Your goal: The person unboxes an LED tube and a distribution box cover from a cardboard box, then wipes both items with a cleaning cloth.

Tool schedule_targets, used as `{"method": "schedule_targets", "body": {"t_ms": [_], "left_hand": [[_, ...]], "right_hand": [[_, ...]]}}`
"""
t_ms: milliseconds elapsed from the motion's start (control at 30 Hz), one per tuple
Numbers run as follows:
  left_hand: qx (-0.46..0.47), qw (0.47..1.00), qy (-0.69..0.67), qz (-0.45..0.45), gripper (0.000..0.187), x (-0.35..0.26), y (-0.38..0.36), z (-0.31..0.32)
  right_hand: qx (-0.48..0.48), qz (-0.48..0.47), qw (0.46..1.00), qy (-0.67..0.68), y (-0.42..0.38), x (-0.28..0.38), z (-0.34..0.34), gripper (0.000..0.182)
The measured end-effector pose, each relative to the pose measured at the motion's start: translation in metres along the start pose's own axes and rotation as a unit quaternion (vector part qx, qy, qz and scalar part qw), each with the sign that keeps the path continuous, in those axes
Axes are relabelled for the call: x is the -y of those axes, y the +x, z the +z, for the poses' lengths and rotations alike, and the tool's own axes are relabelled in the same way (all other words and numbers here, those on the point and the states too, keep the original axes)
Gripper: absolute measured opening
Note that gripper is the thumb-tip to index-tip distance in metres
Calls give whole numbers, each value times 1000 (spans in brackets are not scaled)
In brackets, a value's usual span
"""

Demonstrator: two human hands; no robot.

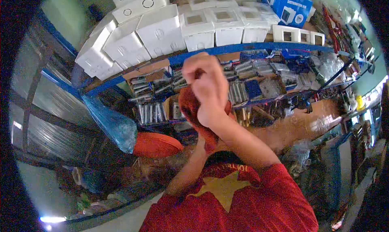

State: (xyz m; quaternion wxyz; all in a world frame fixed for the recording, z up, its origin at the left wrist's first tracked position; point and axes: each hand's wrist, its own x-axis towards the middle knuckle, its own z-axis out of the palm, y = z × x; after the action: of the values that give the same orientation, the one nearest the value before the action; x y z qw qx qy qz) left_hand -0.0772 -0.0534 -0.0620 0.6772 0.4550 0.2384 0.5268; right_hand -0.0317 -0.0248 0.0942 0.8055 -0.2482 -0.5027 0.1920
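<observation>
At eleven o'clock I see smooth, matt white plastic boxes point(160, 33); at one, a glossy blue printed cardboard box point(288, 5). The crumpled translucent blue plastic bag point(117, 126) shines at nine. Centrally, the dark-red cloth point(188, 101) looks matt; so does the red cloth shirt point(263, 199) at six.

The right hand point(206, 80) is blurred; a reddish item point(188, 101) mostly hides the left hand point(201, 141).

At the far side before us, the upper shelf point(259, 46) bears boxes point(160, 35) from left to middle. Towards its right end we see a carton point(287, 9), with frames point(300, 35) just nearer to us. Beneath it, the lower shelf point(279, 97) holds packets point(152, 112). A bag point(117, 126) hangs at the left, nearer than the boxes.
</observation>
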Motion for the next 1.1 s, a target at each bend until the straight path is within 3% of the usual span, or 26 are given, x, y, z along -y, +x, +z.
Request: {"method": "schedule_targets", "body": {"t_ms": [133,267,367,467,533,567,633,667,700,800,867,900,967,1033,1067,1100], "left_hand": [[127,987,13,-94,61,-5,-12,-29],[217,963,-72,-141,70,-3,7,-45],[294,927,-170,-161,78,-5,18,-53],[367,876,-268,-159,85,-12,35,-55],[403,856,-285,-154,90,-20,45,-54],[409,864,-252,-151,92,-23,48,-54],[412,898,-60,-140,90,-21,43,-54],[418,895,75,-134,87,-17,38,-54],[422,854,271,-140,79,-2,33,-67],[419,885,84,-186,61,21,17,-58],[273,932,119,-209,56,12,9,-42],[245,946,121,-173,56,22,14,-45],[187,968,133,-99,58,42,25,-50],[174,976,85,-104,55,44,38,-52],[153,982,54,-99,53,37,39,-42],[132,987,24,-92,50,30,40,-33]], "right_hand": [[190,-37,935,-298,-12,0,-37,47],[199,148,936,-250,-69,8,-64,71],[166,289,915,-225,-65,14,-63,66],[140,116,952,-245,-55,1,-58,60],[175,128,953,-211,-40,16,-55,48],[105,100,966,-212,-33,18,-59,50],[-33,45,977,-204,-15,20,-69,57],[-105,103,985,-91,-10,28,-74,54],[-175,156,972,25,-3,39,-77,52],[-200,121,971,-54,6,33,-80,53],[-192,67,972,-116,1,9,-77,66],[-207,34,950,-233,-15,-19,-86,76],[-169,14,959,-227,-54,-30,-68,75],[-119,65,966,-220,-93,-33,-59,80],[-85,67,893,-438,-100,-38,-69,86],[-104,52,902,-417,-94,-37,-71,85]]}}
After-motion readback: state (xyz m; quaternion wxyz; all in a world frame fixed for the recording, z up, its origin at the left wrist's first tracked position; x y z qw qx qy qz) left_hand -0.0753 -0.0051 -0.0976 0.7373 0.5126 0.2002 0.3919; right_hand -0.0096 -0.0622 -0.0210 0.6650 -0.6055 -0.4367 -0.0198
